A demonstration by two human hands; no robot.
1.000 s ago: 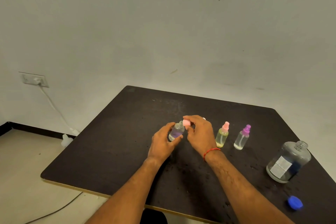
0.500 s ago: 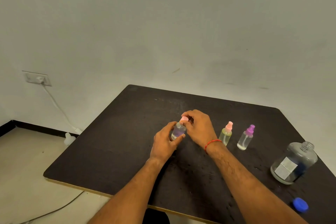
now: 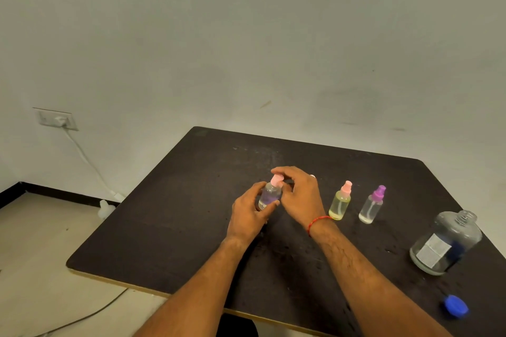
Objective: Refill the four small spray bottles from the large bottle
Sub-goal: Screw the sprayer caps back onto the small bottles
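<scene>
Left hand (image 3: 250,216): wrapped around a small spray bottle (image 3: 269,195).
Right hand (image 3: 299,197): pinched on its pink cap (image 3: 276,180).
Progress: three small bottles visible; large bottle (image 3: 445,243) nearly empty, uncapped.

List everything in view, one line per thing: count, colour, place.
table: 1, dark, centre
small spray bottle: 1, clear, pink top, held in both hands
yellowish spray bottle: 1, pink top, upright right of hands
clear spray bottle: 1, purple top, further right
large bottle: 1, clear, uncapped, right edge
blue cap: 1, near right corner
wall socket: 1, white, left wall
left hand: grips bottle body
right hand: on pink top, red wrist thread
</scene>
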